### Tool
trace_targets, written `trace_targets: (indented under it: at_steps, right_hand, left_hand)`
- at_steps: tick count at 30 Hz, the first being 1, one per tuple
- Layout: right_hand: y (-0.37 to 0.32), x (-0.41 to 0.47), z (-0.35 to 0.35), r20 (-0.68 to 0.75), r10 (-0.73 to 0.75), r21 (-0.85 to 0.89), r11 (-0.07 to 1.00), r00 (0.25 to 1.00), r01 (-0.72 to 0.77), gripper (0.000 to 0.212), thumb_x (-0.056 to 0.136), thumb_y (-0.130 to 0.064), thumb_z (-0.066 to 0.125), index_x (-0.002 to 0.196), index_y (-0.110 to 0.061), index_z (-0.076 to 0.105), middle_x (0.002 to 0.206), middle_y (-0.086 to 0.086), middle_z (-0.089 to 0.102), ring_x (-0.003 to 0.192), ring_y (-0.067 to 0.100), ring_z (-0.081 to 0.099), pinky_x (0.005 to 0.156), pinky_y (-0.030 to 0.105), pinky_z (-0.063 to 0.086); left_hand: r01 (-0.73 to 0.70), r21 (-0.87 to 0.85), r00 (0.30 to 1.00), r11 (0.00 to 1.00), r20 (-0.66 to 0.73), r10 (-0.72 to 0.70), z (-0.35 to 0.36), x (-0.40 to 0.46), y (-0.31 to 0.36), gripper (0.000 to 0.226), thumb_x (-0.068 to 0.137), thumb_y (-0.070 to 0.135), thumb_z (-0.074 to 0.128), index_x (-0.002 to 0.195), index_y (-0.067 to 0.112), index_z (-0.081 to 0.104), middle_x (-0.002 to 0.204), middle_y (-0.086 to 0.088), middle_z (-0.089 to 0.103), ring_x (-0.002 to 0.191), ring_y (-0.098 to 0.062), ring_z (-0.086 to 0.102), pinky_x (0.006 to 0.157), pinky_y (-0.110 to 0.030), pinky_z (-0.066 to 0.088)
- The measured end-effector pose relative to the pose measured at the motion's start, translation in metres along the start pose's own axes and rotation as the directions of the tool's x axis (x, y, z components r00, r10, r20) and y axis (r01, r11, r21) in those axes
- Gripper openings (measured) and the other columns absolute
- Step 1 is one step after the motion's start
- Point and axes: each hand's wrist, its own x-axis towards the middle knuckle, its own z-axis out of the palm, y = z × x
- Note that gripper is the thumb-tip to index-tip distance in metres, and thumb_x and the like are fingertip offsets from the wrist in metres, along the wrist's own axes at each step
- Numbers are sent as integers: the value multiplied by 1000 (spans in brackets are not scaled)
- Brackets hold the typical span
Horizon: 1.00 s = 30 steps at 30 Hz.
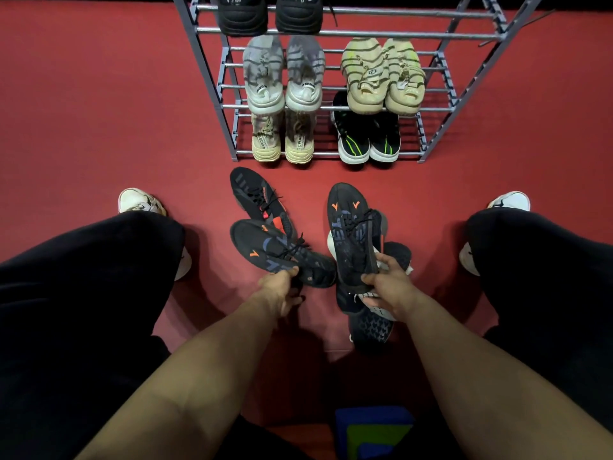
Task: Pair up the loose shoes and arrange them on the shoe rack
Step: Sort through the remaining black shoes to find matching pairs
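My right hand (386, 287) grips the heel of a black shoe with orange marks (353, 234), toe pointing toward the rack. My left hand (282, 287) holds the heel end of its match, a black shoe with an orange mark (275, 250), which lies on the red floor. Another black shoe with an orange tab (257, 197) lies just beyond it. A black and white shoe (371, 323) lies under my right hand. The grey metal shoe rack (441, 111) stands ahead, holding several paired shoes.
On the rack sit a grey pair (283, 74), a beige striped pair (384, 74), a tan pair (282, 137), a black and green pair (368, 137) and a black pair on top. My legs in black trousers flank the loose shoes. A blue and green block (371, 433) lies near me.
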Motion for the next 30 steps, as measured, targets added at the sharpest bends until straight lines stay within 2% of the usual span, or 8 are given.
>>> trace_targets:
  at_steps: [3, 6, 8, 12, 16, 21, 25, 30]
  right_hand:
    - [-1, -1, 1, 9, 1, -8, 1000, 1000, -1, 55, 92, 1, 59, 134, -31, 41, 117, -4, 64, 110, 22, 65, 73, 37, 58]
    - [1, 0, 1, 6, 2, -21, 1000, 1000, -2, 55, 92, 2, 58, 132, -32, 42, 104, -10, 63, 107, 21, 64, 77, 39, 58]
    - [2, 3, 0, 5, 3, -29, 1000, 1000, -3, 54, 92, 2, 59, 129, -33, 42, 102, -12, 62, 104, 20, 64, 82, 42, 58]
    - [3, 10, -4, 12, 14, -42, 999, 1000, -14, 53, 91, 3, 58, 124, -36, 41, 103, -11, 61, 101, 18, 64, 78, 40, 58]
    - [2, 15, -6, 18, 22, -41, 999, 1000, -21, 55, 90, 5, 59, 124, -35, 42, 103, -11, 62, 106, 19, 63, 82, 42, 58]
    - [-6, 14, -3, 29, 61, 2, 998, 998, -61, 55, 88, 6, 57, 125, -33, 43, 116, -1, 65, 106, 25, 66, 75, 40, 59]
    - [-30, -2, 1, 106, 101, 163, 980, 989, -117, 47, 91, 0, 54, 130, -26, 50, 122, 8, 65, 98, 31, 68, 65, 36, 58]
    - [-61, -38, 7, 229, 6, 299, 951, 973, -77, 45, 93, -2, 45, 130, -23, 59, 113, 6, 68, 91, 22, 67, 68, 37, 56]
  left_hand:
    - [33, 44, 998, 998, -50, -31, -3, 0, -3, 6, 91, 12, 61, 96, 9, 61, 87, -9, 65, 73, -21, 61, 63, -35, 54]
    - [85, 243, 996, 966, -37, -78, 0, 3, -14, 22, 96, 21, 55, 77, 11, 53, 60, -4, 52, 41, -12, 48, 37, -19, 43]
    - [85, 310, 996, 947, -58, -71, 10, 9, -16, 24, 96, 32, 55, 85, 10, 58, 74, -8, 58, 51, -18, 54, 36, -14, 39]
    - [44, 262, 980, 964, -199, 10, 36, 9, -13, 88, 60, 64, 72, 129, 12, 55, 130, -13, 58, 116, -38, 55, 100, -47, 44]
    - [-75, -81, 973, 994, -222, 55, 54, -1, 0, 50, 77, 22, 75, 116, 7, 46, 99, -15, 64, 74, -28, 63, 63, -41, 57]
    - [-110, -248, 993, 962, -61, 98, 40, -15, 36, 25, 88, 19, 66, 110, 12, 57, 91, -14, 69, 62, -25, 67, 41, -32, 51]
    - [-153, -176, 986, 972, 33, 161, 20, -53, 71, 17, 94, 28, 60, 82, 15, 59, 54, -1, 61, 50, -15, 53, 38, -19, 45]
    - [-329, 22, 940, 944, 107, 325, -1, -112, 109, 26, 86, 34, 69, 72, 21, 52, 56, 3, 51, 46, -10, 42, 42, -15, 39]
